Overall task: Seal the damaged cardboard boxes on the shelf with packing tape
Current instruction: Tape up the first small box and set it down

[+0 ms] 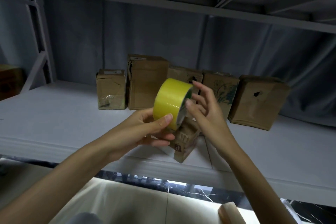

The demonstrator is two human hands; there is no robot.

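My left hand (145, 129) grips a wide yellow roll of packing tape (170, 102) from below, thumb curled over its outer face. My right hand (203, 107) is at the roll's right rim, its thumb and a fingertip touching the tape's edge while the other fingers are spread. Under the roll, a small brown cardboard box (185, 142) with a dark logo stands near the shelf's front edge, partly hidden by my left hand. Several dented, torn cardboard boxes (149, 85) stand in a row at the back of the white shelf (63, 123).
One box (258, 102) at the right end of the row has a dark hole in its face. The upper shelf (163, 3) runs overhead, with a grey curtain behind. A brown box (10, 82) sits at the far left. Below the shelf lie pale floor tiles.
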